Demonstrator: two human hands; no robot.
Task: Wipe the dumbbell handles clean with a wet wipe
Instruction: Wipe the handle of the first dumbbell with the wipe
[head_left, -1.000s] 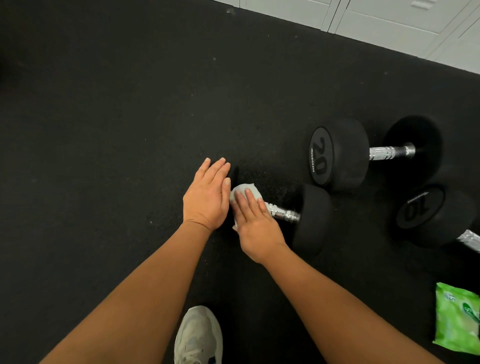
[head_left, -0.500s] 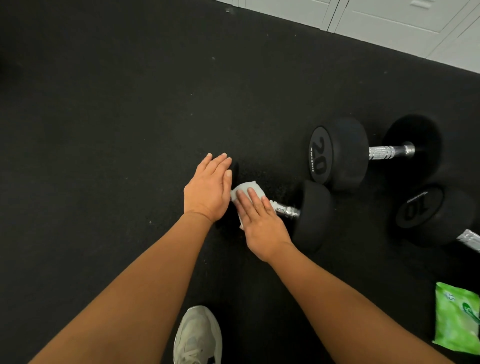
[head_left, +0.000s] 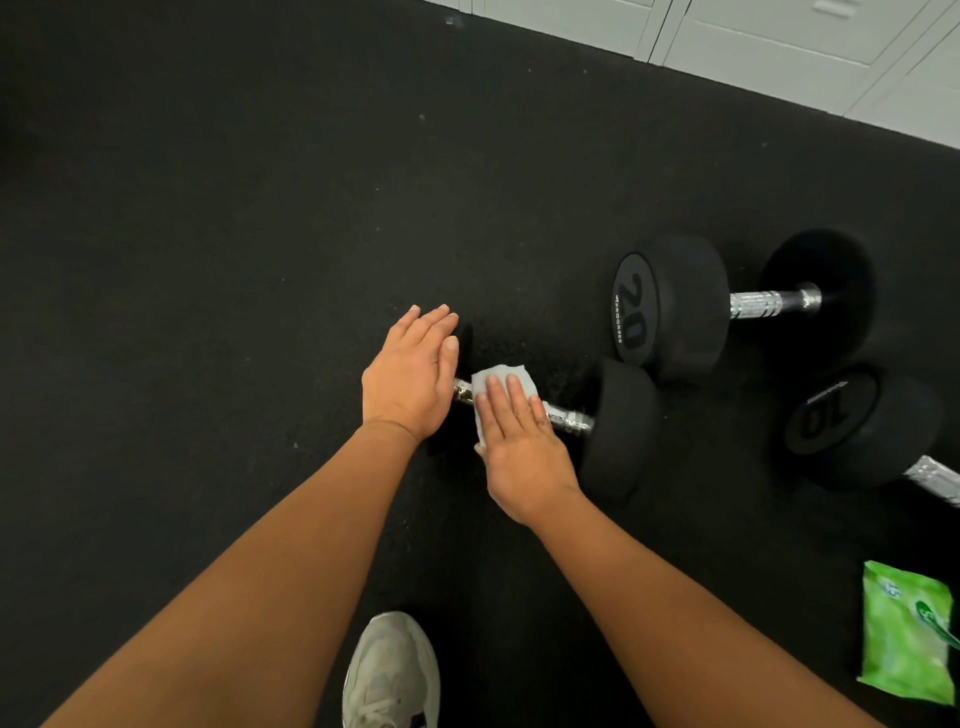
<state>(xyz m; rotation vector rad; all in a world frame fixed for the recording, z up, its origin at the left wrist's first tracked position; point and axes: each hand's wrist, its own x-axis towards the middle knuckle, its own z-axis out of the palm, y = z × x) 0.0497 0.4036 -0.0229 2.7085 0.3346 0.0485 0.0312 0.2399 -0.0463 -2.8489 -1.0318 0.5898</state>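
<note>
Dumbbell (head_left: 621, 426) lies on black floor (head_left: 208, 260). Its handle (head_left: 566, 417) is knurled chrome and shiny; one black rubber head shows at right, the other is hidden under left hand (head_left: 410, 374), which rests flat, fingers straight. Right hand (head_left: 519, 441), fingers also straight, presses folded white wipe (head_left: 498, 382) onto mid-handle. Dumbbell marked 20 (head_left: 670, 306) and third dumbbell (head_left: 857, 426) lie further right, green pack (head_left: 906, 629) nearer.
</note>
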